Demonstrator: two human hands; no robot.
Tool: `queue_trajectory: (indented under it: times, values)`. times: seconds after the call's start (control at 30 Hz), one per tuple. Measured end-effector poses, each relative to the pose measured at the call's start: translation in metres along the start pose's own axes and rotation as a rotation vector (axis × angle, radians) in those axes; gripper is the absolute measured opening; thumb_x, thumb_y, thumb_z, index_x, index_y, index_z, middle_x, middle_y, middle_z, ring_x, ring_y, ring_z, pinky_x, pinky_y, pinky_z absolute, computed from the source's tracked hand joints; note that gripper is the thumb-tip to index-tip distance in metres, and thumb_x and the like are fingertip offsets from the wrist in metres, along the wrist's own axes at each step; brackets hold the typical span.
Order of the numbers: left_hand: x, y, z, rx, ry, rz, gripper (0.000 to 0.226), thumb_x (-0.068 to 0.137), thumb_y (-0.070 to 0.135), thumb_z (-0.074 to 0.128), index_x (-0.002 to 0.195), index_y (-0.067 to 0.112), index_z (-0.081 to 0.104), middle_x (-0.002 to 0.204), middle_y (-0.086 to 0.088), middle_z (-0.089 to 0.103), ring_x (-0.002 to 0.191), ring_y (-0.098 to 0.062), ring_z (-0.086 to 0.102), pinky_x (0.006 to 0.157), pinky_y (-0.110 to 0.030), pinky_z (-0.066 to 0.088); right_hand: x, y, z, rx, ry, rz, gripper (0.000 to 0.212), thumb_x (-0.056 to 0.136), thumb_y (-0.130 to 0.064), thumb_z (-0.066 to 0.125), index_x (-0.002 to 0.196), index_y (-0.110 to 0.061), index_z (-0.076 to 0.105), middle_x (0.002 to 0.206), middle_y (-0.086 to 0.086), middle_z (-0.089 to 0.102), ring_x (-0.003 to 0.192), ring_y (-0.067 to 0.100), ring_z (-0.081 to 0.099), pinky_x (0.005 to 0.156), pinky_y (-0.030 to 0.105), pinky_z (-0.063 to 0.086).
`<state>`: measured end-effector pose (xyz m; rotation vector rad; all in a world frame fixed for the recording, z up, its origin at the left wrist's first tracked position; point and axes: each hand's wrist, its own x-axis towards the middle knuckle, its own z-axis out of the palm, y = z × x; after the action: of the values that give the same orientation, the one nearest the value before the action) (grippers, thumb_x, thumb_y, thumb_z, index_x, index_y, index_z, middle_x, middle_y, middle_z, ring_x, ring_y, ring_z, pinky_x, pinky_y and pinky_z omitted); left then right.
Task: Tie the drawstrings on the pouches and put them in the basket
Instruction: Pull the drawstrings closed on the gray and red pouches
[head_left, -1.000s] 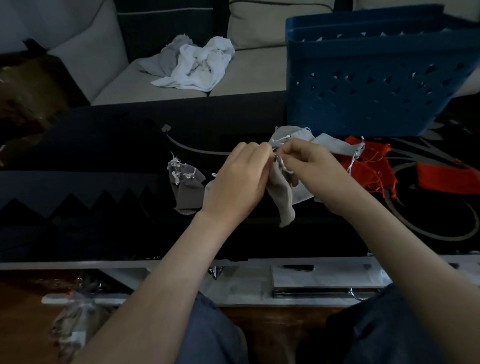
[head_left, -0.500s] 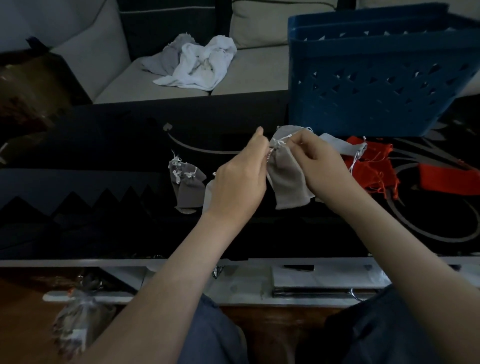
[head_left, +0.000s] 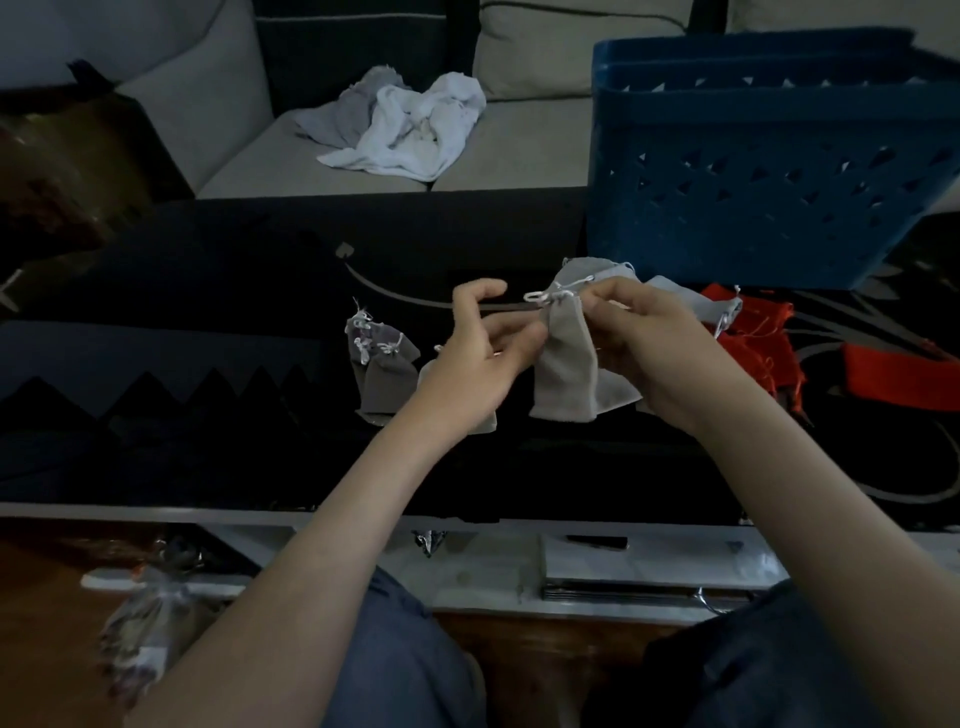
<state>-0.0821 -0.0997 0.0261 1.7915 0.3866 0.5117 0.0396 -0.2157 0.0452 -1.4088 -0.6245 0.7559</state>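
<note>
Both hands are up over the dark worktop (head_left: 208, 312), close together on one grey pouch (head_left: 566, 364). The right hand (head_left: 654, 353) pinches its gathered neck, white drawstring (head_left: 540, 297) looped on top. The left hand (head_left: 483, 353) curls against the pouch's left edge; whether it grips the cord, I cannot tell. The pouch hangs in front of the blue basket (head_left: 753, 182), with tied grey pouches (head_left: 384, 364) lying left and red pouches (head_left: 753, 338) right.
</note>
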Motion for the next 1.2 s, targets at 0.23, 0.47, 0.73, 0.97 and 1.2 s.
queue_trajectory:
  times: [0.23,0.47,0.73,0.97,1.2]
  values:
    - [0.000,-0.001,-0.015,0.327,0.254,-0.148,0.026,0.085,0.031,0.070,0.097,0.020,0.049,0.079,0.004,0.064,0.074,-0.004,0.059,0.057,-0.010,0.039,0.004,0.004,0.018,-0.049,0.028,0.052,0.023,0.099,-0.024,0.045,0.114,-0.010,0.055,0.104,0.008,0.064,0.090,0.015,0.065,0.064,0.022,0.055]
    - [-0.007,-0.008,-0.033,0.629,0.293,-0.285,0.027,0.091,0.036,0.059,0.103,0.015,0.047,0.088,0.000,0.061,0.084,-0.013,0.058,0.057,-0.021,0.037,0.008,0.024,0.039,-0.360,-0.139,0.090,0.044,0.087,-0.003,0.064,0.124,-0.010,0.042,0.084,0.002,0.063,0.074,0.008,0.061,0.057,0.018,0.053]
    - [-0.013,-0.016,-0.037,1.048,0.120,-0.511,0.045,0.095,0.036,0.046,0.129,0.006,0.038,0.121,-0.014,0.053,0.109,-0.031,0.054,0.072,-0.034,0.040,0.017,0.047,0.051,-0.611,-0.198,0.019,0.035,0.084,-0.003,0.060,0.116,-0.011,0.048,0.081,0.007,0.068,0.072,0.017,0.062,0.070,0.033,0.055]
    - [-0.009,-0.018,-0.035,1.068,0.137,-0.543,0.041,0.096,0.029,0.046,0.128,0.004,0.039,0.127,-0.016,0.051,0.116,-0.032,0.050,0.082,-0.036,0.042,0.023,0.057,0.049,-0.885,-0.168,-0.139,0.030,0.089,-0.009,0.058,0.119,-0.012,0.053,0.085,-0.002,0.062,0.078,0.008,0.058,0.063,0.014,0.040]
    - [-0.003,-0.001,-0.008,0.980,0.391,-0.083,0.047,0.079,0.013,0.060,0.122,0.009,0.042,0.122,-0.012,0.045,0.114,-0.028,0.040,0.095,-0.033,0.034,0.028,0.056,0.015,-1.361,0.097,-0.057,0.051,0.085,-0.035,0.063,0.123,-0.005,0.045,0.127,0.013,0.047,0.121,0.032,0.041,0.099,0.038,0.034]
